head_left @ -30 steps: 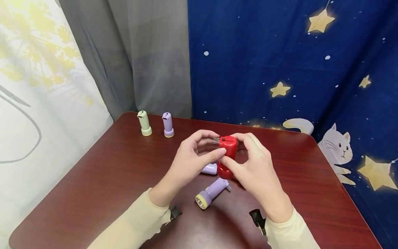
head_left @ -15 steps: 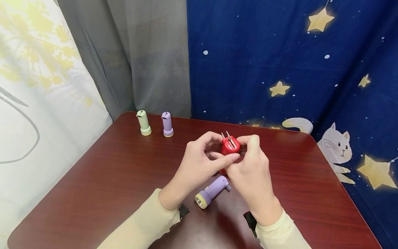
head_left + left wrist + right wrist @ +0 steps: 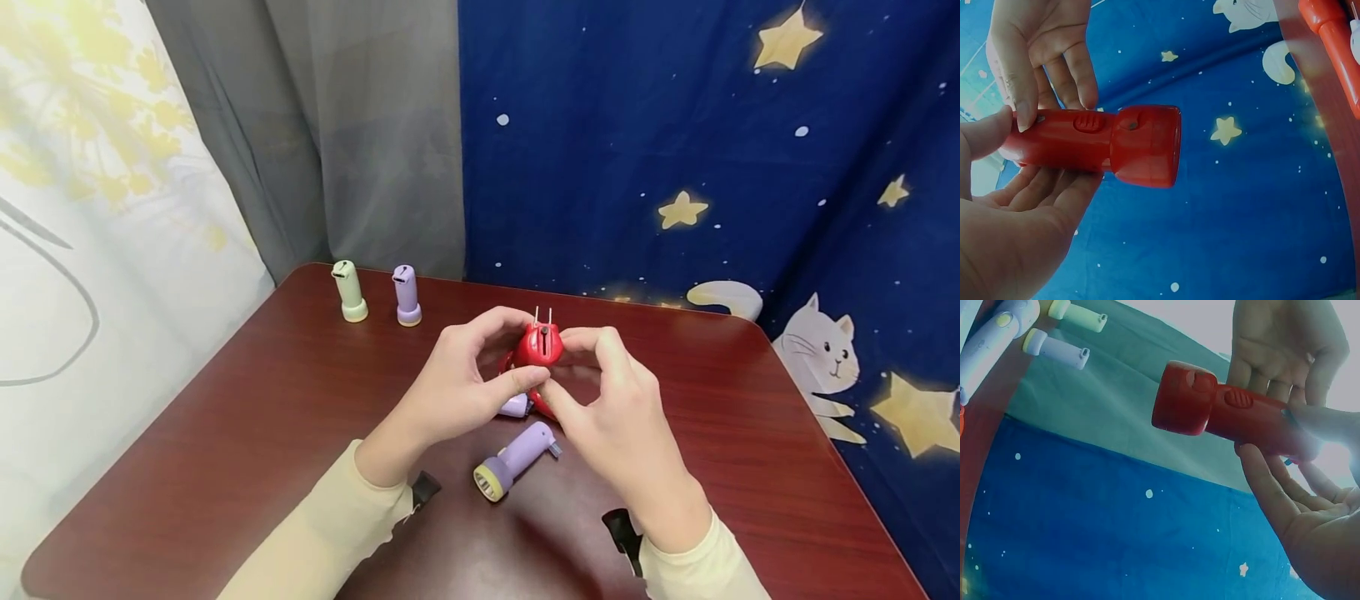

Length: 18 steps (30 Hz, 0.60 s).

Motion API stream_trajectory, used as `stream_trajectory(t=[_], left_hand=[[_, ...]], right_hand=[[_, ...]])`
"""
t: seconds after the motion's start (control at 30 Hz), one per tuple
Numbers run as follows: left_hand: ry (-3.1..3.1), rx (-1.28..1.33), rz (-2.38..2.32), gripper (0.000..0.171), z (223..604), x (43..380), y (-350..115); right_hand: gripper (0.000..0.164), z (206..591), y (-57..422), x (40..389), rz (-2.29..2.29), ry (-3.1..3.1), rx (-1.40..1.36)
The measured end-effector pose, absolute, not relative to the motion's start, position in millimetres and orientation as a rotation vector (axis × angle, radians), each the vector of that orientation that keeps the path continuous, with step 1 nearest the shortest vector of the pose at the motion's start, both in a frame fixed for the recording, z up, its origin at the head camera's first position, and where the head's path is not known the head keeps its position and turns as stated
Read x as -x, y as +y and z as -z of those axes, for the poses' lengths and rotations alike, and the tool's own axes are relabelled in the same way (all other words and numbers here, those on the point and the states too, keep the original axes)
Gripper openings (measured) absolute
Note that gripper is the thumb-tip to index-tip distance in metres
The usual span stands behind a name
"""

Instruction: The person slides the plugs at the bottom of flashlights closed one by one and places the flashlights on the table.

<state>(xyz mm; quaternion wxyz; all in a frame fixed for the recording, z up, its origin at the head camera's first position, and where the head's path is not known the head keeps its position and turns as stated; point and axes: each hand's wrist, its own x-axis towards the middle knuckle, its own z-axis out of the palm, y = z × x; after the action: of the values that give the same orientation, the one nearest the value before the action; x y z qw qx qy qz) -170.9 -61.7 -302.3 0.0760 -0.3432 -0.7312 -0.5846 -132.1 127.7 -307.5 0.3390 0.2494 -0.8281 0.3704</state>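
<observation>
A red flashlight (image 3: 542, 343) is held above the table between both hands, its end with two metal plug prongs turned up and the prongs pointing away from me. My left hand (image 3: 453, 383) pinches it from the left, and my right hand (image 3: 624, 417) from the right, thumbs on the near side. In the left wrist view the flashlight (image 3: 1144, 147) shows its wide head and a ribbed switch; the right wrist view shows the same switch side of the flashlight (image 3: 1185, 400). Below the hands lies a purple flashlight (image 3: 517, 458) with a yellow rim and its prongs out.
A green flashlight (image 3: 350, 292) and a purple one (image 3: 407, 296) stand on their heads at the back left of the table (image 3: 285, 400). A pale purple flashlight (image 3: 515, 406) lies partly hidden behind the hands. Another red flashlight (image 3: 1338, 50) appears in the left wrist view.
Both hands have turned the red flashlight about its length: its prongs pointed left, and now point away from me. The flashlights on the table stay where they were.
</observation>
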Motion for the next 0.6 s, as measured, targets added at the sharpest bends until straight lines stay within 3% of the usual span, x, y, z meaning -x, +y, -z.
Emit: stream_trajectory(t=[0.23, 0.6], left_hand=[[-2.180, 1.030, 1.755, 0.040, 302.2, 168.5, -62.1], [-2.142, 0.990, 1.827, 0.036, 300.9, 166.9, -60.9]], right_hand=[[0.047, 305.0, 130.2, 130.0, -0.952, -2.125, -0.663], [0.063, 307.0, 131.0, 132.3, -0.931, -2.098, -0.774]])
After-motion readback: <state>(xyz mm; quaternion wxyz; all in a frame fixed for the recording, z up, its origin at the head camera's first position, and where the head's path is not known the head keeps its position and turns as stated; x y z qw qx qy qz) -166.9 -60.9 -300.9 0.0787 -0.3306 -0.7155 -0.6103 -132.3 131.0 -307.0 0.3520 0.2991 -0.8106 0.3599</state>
